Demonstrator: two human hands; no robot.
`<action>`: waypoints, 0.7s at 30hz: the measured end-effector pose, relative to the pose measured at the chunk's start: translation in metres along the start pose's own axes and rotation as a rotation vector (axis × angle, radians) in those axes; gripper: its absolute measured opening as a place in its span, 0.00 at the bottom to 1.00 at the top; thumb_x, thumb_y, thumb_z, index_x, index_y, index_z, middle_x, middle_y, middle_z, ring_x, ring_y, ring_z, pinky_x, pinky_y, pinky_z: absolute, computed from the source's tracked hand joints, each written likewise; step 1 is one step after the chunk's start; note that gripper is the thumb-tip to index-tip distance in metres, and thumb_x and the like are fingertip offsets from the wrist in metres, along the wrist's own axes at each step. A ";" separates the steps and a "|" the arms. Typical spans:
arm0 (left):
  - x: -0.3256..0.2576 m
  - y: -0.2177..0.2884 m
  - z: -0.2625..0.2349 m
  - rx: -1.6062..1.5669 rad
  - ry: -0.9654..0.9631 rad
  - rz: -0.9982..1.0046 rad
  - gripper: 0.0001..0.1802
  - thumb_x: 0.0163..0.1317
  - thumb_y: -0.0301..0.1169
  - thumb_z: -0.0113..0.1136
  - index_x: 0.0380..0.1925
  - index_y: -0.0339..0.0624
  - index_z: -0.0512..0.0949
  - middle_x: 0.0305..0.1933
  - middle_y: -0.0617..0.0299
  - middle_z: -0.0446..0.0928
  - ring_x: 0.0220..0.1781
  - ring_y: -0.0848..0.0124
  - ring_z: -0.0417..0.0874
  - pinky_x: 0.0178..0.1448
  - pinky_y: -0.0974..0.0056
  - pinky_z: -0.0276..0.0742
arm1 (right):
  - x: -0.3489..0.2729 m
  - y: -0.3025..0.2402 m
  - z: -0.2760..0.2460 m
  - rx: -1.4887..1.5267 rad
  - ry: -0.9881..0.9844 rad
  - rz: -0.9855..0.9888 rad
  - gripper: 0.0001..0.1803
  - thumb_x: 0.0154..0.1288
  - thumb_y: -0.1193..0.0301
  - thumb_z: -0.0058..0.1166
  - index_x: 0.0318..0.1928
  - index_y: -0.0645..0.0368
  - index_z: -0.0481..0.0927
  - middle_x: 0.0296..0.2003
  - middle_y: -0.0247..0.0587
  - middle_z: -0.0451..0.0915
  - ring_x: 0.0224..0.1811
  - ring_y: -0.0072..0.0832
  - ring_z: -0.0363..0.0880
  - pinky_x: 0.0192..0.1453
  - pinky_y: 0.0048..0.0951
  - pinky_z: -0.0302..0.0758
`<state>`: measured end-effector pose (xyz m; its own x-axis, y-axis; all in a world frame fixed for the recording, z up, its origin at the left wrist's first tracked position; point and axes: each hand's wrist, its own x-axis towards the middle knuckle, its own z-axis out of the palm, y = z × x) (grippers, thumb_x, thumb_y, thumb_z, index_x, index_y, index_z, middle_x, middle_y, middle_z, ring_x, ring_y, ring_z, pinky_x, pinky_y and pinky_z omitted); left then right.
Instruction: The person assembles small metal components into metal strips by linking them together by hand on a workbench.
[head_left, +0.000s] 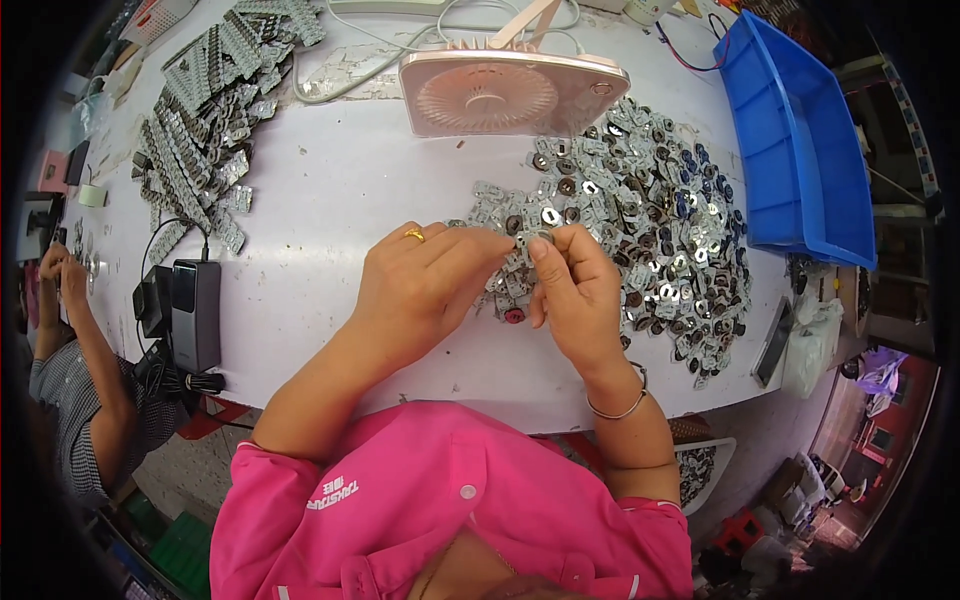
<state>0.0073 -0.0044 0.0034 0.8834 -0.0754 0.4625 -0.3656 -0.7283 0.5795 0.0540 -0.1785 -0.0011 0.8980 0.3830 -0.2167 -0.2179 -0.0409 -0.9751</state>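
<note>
My left hand [420,285], with a gold ring, is closed in a pinch, its fingertips meeting those of my right hand over the table. My right hand [583,295] pinches a small grey part [528,238] between thumb and index finger. Fingers cover most of this part, so its exact kind cannot be told. Just beyond and to the right lies a wide heap of small grey plastic parts [665,250], many with round dark or shiny metal pieces. At the far left is a pile of grey strips [205,125] made of joined small parts.
A pink desk fan [487,95] stands at the back middle. The blue plastic bin [800,150] is at the right edge, near a clear plastic bag [812,345]. A dark power bank [195,315] with cables stands left. Another person's hands [65,272] show at far left.
</note>
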 end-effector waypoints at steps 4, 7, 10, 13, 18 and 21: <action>0.000 0.001 -0.003 -0.164 -0.052 -0.152 0.16 0.52 0.17 0.64 0.42 0.38 0.80 0.33 0.58 0.81 0.34 0.65 0.83 0.38 0.67 0.76 | 0.012 -0.003 -0.015 -0.276 0.098 -0.161 0.08 0.65 0.72 0.60 0.33 0.65 0.78 0.20 0.27 0.75 0.21 0.10 0.66 0.25 0.16 0.63; 0.000 -0.006 -0.012 -0.329 -0.084 -0.237 0.13 0.55 0.19 0.62 0.42 0.38 0.80 0.35 0.56 0.81 0.32 0.64 0.83 0.38 0.64 0.79 | 0.013 -0.004 -0.020 -0.359 0.062 -0.311 0.09 0.63 0.73 0.60 0.41 0.66 0.84 0.23 0.30 0.79 0.22 0.13 0.71 0.25 0.18 0.67; -0.001 -0.008 -0.017 -0.594 -0.128 -0.513 0.12 0.56 0.20 0.63 0.41 0.37 0.81 0.33 0.60 0.82 0.30 0.73 0.82 0.35 0.66 0.77 | 0.007 -0.006 -0.018 -0.152 -0.158 -0.056 0.10 0.63 0.74 0.60 0.43 0.66 0.84 0.25 0.33 0.82 0.23 0.14 0.74 0.26 0.18 0.71; -0.004 -0.013 -0.022 -0.598 -0.278 -0.531 0.11 0.56 0.20 0.65 0.41 0.37 0.81 0.31 0.62 0.82 0.32 0.79 0.82 0.35 0.71 0.77 | 0.006 -0.013 -0.022 -0.173 -0.243 0.012 0.10 0.64 0.73 0.60 0.42 0.66 0.84 0.25 0.34 0.82 0.24 0.14 0.77 0.28 0.17 0.73; -0.005 -0.016 -0.025 -0.869 -0.374 -0.672 0.09 0.55 0.20 0.66 0.37 0.36 0.82 0.31 0.64 0.83 0.31 0.81 0.80 0.35 0.74 0.76 | 0.005 -0.011 -0.016 -0.253 -0.358 0.010 0.10 0.67 0.70 0.57 0.36 0.66 0.82 0.22 0.32 0.79 0.24 0.14 0.77 0.26 0.16 0.72; -0.007 -0.018 -0.027 -1.122 -0.355 -0.662 0.08 0.55 0.20 0.66 0.36 0.34 0.81 0.32 0.65 0.83 0.33 0.81 0.81 0.35 0.74 0.76 | 0.002 -0.013 -0.014 -0.087 -0.434 0.123 0.11 0.70 0.67 0.54 0.36 0.63 0.78 0.22 0.29 0.77 0.23 0.13 0.75 0.25 0.15 0.70</action>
<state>-0.0004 0.0273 0.0075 0.9507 -0.2246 -0.2139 0.2660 0.2361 0.9346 0.0643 -0.1901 0.0102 0.6201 0.7208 -0.3097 -0.2635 -0.1805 -0.9476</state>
